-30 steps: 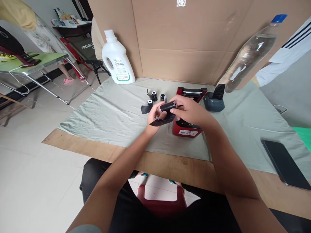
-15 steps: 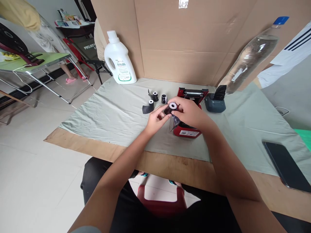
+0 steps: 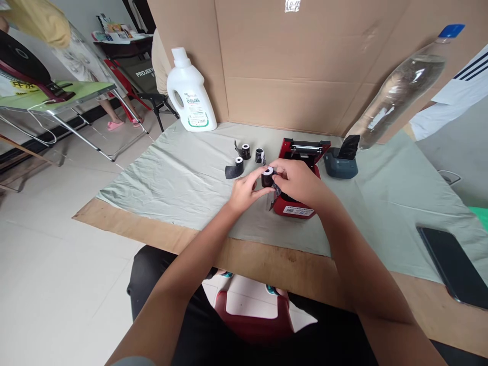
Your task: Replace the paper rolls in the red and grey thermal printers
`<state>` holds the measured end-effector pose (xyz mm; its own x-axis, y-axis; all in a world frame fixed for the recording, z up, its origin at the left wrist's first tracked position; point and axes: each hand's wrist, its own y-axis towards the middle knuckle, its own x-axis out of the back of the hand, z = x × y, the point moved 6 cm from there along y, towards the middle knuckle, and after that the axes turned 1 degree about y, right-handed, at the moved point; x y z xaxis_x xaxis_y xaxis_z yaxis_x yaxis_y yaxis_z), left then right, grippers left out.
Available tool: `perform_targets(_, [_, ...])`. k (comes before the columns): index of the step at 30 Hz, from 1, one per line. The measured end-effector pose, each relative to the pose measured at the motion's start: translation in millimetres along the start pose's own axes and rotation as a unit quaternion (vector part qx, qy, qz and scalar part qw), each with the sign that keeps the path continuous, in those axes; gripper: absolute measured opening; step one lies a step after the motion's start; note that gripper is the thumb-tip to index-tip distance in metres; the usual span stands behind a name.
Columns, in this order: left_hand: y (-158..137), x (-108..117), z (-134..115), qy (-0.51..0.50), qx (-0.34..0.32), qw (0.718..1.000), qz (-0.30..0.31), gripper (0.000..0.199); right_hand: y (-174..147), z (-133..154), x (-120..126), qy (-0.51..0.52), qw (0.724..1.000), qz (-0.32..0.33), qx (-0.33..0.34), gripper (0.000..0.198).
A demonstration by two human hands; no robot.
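Note:
Between my two hands is a small black roll (image 3: 267,179) with a white core, its end face tilted up toward me. My left hand (image 3: 246,192) grips it from the left with thumb and fingertips. From the right, my right hand (image 3: 295,178) pinches it, and a dark loose strip hangs below. Partly behind my right hand stands a red printer-like machine (image 3: 294,207) with its lid raised. Farther back on the cloth sit three similar rolls: one with its strip unrolled (image 3: 235,169), one with its end sticking up (image 3: 245,151), and a third (image 3: 260,155).
A white detergent bottle (image 3: 192,96) and a tilted clear water bottle (image 3: 404,91) stand before the cardboard wall (image 3: 282,61). Right of the machine is a dark blue device (image 3: 340,165). A phone (image 3: 453,264) lies near the table's right front edge. A person (image 3: 72,56) stands at far left.
The roll has been turned more upright and moved slightly left in my fingers. My left thumb has dropped lower below it. The whole view has shifted slightly.

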<state>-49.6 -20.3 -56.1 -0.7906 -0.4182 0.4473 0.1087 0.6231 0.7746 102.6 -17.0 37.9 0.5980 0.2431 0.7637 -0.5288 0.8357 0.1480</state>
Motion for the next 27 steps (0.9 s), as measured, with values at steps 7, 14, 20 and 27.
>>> perform_targets(7, [1.9,-3.0,-8.4,0.058,-0.067,0.993,0.073,0.055,3.1,-1.4,2.5,-0.04,0.999,-0.001,-0.009,0.027])
perform_targets(14, [-2.2,-4.3,-8.4,0.039,-0.036,0.997,0.061,0.07,1.2,-4.0,6.0,-0.045,0.998,0.025,-0.024,0.026])
perform_targets(20, [-1.9,-4.3,-6.0,-0.017,-0.021,0.994,0.108,0.079,-3.2,-10.9,12.5,-0.056,0.995,0.069,-0.052,0.028])
perform_targets(27, [1.2,0.9,-13.2,0.016,-0.079,0.99,0.117,0.052,-4.2,-12.0,14.2,-0.052,0.992,0.101,-0.049,0.028])
